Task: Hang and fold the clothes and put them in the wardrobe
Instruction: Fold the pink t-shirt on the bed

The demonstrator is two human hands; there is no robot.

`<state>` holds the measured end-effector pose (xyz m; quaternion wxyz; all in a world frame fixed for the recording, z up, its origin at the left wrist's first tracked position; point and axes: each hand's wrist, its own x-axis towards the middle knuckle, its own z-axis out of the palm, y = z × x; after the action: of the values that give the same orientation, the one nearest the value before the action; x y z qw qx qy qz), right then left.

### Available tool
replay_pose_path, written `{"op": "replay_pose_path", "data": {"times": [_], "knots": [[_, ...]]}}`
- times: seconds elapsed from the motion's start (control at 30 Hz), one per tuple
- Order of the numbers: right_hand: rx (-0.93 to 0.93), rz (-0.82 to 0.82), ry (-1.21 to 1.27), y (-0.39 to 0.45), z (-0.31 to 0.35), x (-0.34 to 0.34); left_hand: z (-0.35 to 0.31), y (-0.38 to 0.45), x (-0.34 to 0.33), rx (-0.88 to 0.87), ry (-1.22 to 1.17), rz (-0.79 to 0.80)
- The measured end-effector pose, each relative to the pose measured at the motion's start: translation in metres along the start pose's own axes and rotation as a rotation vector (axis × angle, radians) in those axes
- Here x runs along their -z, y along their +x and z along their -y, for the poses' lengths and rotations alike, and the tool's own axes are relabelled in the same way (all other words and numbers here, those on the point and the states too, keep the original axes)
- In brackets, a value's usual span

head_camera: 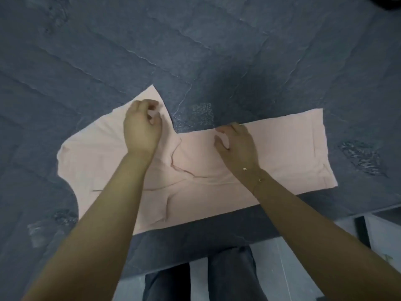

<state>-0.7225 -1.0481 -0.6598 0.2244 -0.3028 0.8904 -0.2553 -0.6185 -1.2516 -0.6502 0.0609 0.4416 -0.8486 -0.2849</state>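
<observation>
Head view: pink garment (271, 148) lies flat on wrinkled dark-blue bedcover (217, 40).

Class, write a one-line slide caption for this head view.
Left hand and right hand pinch a pink garment spread on a grey blanket.

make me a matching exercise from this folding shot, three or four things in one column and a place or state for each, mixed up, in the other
Things:
1. pale pink cotton garment
2. left hand
3. right hand
4. dark grey quilted bedspread

Places or states:
A. lies under everything
B. wears a thin wrist chain
C. spread flat, partly folded
D. pinches the pink fabric's far-left part

Pairs: 1-C, 2-D, 3-B, 4-A
</observation>
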Motion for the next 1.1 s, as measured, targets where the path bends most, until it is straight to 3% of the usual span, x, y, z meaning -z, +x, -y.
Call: {"op": "replay_pose_path", "data": {"times": [0.07, 0.13, 0.2, 0.3, 0.37, 0.43, 0.5, 0.6, 0.7, 0.9, 1.0, 1.1], "knots": [[-0.201, 0.208, 0.161, -0.006, 0.035, -0.032, 0.035, 0.029, 0.015, 0.166, 0.138, 0.046], [-0.391, 0.31, 0.339, -0.011, 0.06, -0.062, 0.059, 0.046, 0.025, 0.279, 0.155, 0.157], [-0.54, 0.259, 0.519, -0.011, 0.079, -0.085, 0.072, 0.057, 0.028, 0.269, 0.122, 0.275], [-0.631, 0.162, 0.587, 0.002, 0.095, -0.101, 0.081, 0.062, 0.025, 0.173, 0.109, 0.408], [-0.66, 0.107, 0.671, 0.01, 0.104, -0.107, 0.083, 0.066, 0.028, 0.19, -0.02, 0.449], [-0.608, 0.06, 0.73, 0.012, 0.111, -0.107, 0.086, 0.065, 0.038, 0.24, -0.299, 0.458], [-0.531, 0.046, 0.793, 0.004, 0.116, -0.1, 0.092, 0.053, 0.057, 0.201, -0.407, 0.399], [-0.391, 0.089, 0.836, -0.018, 0.121, -0.083, 0.108, 0.008, 0.097, 0.074, -0.439, 0.285], [-0.298, 0.256, 0.826, -0.047, 0.122, -0.073, 0.131, -0.063, 0.13, 0.028, -0.392, 0.255], [-0.185, 0.542, 0.553, -0.087, 0.103, -0.082, 0.188, -0.171, 0.124, 0.256, -0.383, 0.417], [-0.097, 0.555, 0.406, -0.087, 0.102, -0.085, 0.199, -0.188, 0.113, 0.249, -0.376, 0.467], [-0.087, 0.537, 0.404, -0.073, 0.108, -0.089, 0.2, -0.181, 0.108, 0.218, -0.399, 0.382]]}}
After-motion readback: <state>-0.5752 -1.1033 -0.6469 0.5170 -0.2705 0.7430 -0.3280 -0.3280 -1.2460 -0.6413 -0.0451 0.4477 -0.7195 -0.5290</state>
